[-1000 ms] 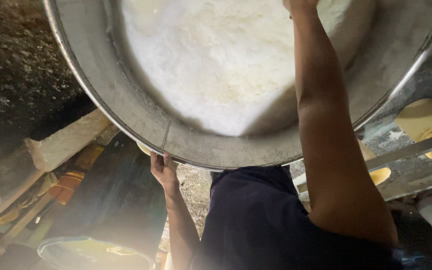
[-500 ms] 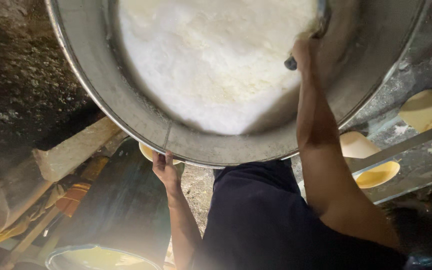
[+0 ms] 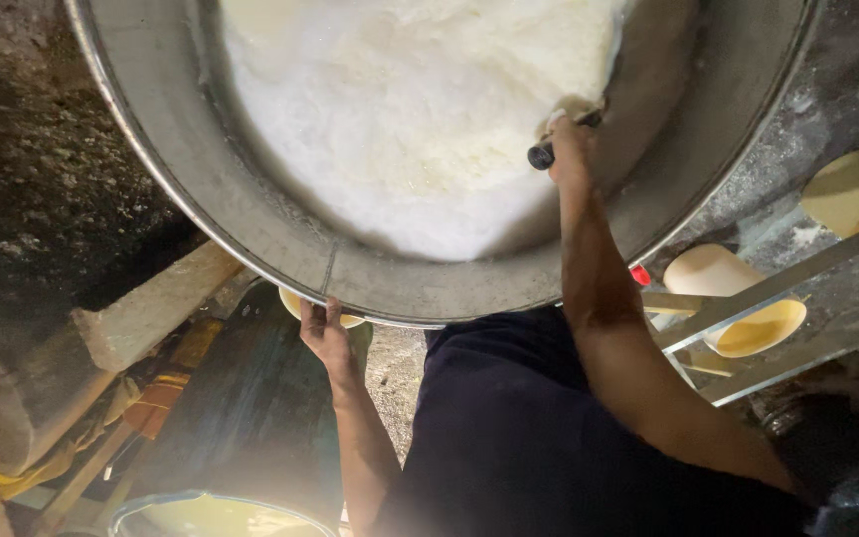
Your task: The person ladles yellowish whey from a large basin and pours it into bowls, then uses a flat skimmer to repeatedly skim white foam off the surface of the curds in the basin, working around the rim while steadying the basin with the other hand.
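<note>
Wide round grey metal basin (image 3: 251,229) of white foamy mass (image 3: 400,119), steadied at rim by left hand (image 3: 328,343), fingers hooked under; right hand (image 3: 567,139) fingers clamped on black-handled tool (image 3: 549,149), scraping.

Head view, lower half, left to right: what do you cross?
Pale block → left hand on the metal basin's rim → dark clothing → right forearm → cream moulds on the metal rack.
</note>
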`<state>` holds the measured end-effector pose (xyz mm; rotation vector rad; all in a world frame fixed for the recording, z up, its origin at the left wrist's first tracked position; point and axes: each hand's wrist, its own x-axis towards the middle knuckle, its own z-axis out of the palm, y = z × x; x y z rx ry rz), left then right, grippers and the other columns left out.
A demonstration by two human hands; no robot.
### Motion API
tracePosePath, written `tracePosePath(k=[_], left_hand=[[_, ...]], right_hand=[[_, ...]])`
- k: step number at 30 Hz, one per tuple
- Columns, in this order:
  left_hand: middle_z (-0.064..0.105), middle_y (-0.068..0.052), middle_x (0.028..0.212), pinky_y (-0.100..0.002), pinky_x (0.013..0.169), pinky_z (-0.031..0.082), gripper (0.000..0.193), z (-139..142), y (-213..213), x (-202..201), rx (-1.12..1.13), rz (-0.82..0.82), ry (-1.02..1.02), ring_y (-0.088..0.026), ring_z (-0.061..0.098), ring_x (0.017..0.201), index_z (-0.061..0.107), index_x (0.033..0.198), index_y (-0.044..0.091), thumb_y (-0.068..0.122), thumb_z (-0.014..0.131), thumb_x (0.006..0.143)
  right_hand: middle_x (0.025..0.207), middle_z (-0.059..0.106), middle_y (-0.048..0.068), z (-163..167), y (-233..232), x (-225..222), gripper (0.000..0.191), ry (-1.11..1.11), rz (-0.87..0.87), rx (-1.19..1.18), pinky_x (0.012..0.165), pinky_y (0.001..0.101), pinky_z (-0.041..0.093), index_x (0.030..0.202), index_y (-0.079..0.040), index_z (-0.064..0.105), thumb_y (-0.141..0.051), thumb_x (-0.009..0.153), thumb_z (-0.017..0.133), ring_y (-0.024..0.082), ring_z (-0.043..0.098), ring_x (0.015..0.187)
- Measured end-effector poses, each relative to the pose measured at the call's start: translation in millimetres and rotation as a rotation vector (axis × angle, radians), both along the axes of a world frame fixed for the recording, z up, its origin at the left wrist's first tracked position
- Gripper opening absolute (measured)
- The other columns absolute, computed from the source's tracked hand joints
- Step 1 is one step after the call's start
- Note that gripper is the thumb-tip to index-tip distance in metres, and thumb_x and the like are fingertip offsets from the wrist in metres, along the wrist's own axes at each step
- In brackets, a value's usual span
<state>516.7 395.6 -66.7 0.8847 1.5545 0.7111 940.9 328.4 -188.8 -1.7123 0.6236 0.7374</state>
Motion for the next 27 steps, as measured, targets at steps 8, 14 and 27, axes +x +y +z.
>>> tracePosePath(k=[8,14,27], left_hand=[[0.070,-0.008,0.111,-0.028,0.088,0.053,0.048,-3,-1,-3,-0.060,0.038,0.006,-0.014,0.065,0.097,0.057,0.144,-0.002,-0.010,0.061,0.097],[0.070,-0.009,0.110,-0.028,0.086,0.052,0.041,-6,1,-2,-0.045,0.038,0.015,-0.014,0.064,0.095,0.060,0.139,-0.004,-0.010,0.061,0.098],[0.071,-0.007,0.106,-0.025,0.085,0.052,0.039,2,10,5,-0.031,0.000,0.079,-0.012,0.064,0.094,0.060,0.137,-0.005,-0.008,0.064,0.099]], right_hand=[[0.079,0.066,0.016,2,42,13,0.033,0.018,0.093,-0.049,0.051,0.0394,0.056,0.100,0.005,0.049,-0.010,0.076,0.067,0.024,0.067,0.060],[0.096,0.065,0.024,5,94,19,0.048,-0.009,0.257,-0.163,0.054,0.0423,0.059,0.115,0.006,0.041,-0.008,0.075,0.066,0.027,0.070,0.065],[0.115,0.066,0.034,1,207,-23,0.055,-0.431,1.058,-0.310,0.093,0.0503,0.057,0.131,0.014,0.037,-0.016,0.095,0.065,0.048,0.068,0.109]])
